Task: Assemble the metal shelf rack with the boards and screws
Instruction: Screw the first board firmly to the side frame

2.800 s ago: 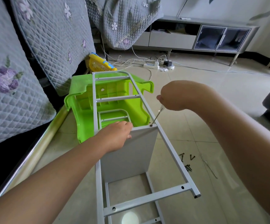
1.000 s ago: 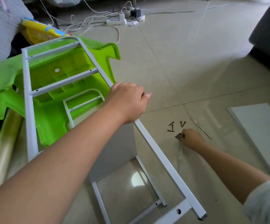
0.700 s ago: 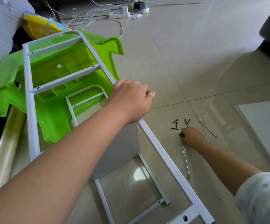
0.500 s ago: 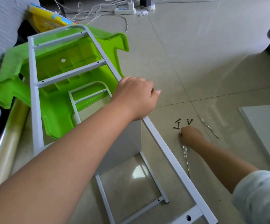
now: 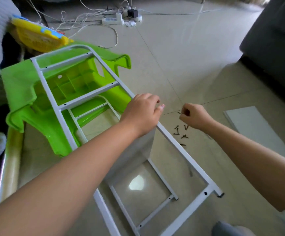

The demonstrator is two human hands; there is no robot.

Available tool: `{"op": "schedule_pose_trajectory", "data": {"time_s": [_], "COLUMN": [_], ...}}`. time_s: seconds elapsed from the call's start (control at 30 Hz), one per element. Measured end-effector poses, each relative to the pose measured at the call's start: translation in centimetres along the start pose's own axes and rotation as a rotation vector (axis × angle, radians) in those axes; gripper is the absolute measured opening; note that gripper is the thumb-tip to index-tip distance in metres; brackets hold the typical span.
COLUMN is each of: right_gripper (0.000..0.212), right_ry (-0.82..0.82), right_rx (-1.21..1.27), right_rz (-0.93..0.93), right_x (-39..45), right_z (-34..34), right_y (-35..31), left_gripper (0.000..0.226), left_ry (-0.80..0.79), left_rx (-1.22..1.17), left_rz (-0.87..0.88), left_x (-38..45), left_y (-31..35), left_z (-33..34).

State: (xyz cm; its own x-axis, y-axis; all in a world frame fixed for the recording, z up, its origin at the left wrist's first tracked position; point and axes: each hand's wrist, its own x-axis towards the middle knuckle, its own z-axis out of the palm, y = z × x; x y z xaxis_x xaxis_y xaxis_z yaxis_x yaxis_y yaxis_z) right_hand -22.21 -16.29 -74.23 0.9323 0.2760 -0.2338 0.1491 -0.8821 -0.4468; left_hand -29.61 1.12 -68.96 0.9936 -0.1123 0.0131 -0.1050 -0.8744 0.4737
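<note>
Where the right hand [image 5: 193, 116] hangs above the floor, its fingers are curled and a small dark screw [image 5: 179, 113] is pinched at the fingertips; only the screw's tip shows. Below it, a loose scatter of dark screws [image 5: 181, 133] lies on the beige tiled floor [image 5: 181, 57], just beside the rack's near rail. A thin dark tool shaft [image 5: 189, 169] lies on the tiles behind that rail, blurred; its type cannot be told.

The left hand [image 5: 141, 113] rests palm-down on the white metal shelf rack frame [image 5: 177, 145], fingers bent over the top edge of the upright grey-white board [image 5: 135, 155] where board meets rail. The hand covers that joint, so any screw there is hidden.

The rack lies on its side, its far end propped on an overturned lime-green plastic stool [image 5: 41, 106]. A second flat white board [image 5: 256, 130] lies on the floor to the right, well apart from the frame and partly hidden by the right forearm. A yellow plastic basket [image 5: 37, 36] and a white power strip with tangled cables [image 5: 112, 21] sit beyond.
</note>
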Motion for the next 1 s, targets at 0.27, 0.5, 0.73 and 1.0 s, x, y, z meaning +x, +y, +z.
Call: {"op": "schedule_pose_trajectory", "data": {"time_s": [0.27, 0.5, 0.73, 1.0], "right_gripper": [0.015, 0.028, 0.028, 0.025], "right_ry": [0.092, 0.112, -0.033, -0.051], "right_rx": [-0.026, -0.136, -0.320, -0.317], "right_rz": [-0.158, -0.362, -0.540, -0.598], "right_x": [-4.2, -3.9, -4.9, -6.1], "right_z": [-2.7, -1.4, 0.9, 1.8], "right_y": [-9.0, -14.8, -15.7, -14.8], "left_gripper": [0.047, 0.032, 0.023, 0.027], "left_ry": [-0.058, -0.058, 0.035, 0.148], "left_rx": [0.192, 0.382, 0.365, 0.223], "left_rz": [-0.168, -0.231, -0.371, -0.459], "left_x": [-6.9, -9.5, -10.9, -11.3], "left_y": [-4.2, -4.7, -4.7, -4.9], "left_z": [-3.4, -3.7, -2.9, -2.1]}}
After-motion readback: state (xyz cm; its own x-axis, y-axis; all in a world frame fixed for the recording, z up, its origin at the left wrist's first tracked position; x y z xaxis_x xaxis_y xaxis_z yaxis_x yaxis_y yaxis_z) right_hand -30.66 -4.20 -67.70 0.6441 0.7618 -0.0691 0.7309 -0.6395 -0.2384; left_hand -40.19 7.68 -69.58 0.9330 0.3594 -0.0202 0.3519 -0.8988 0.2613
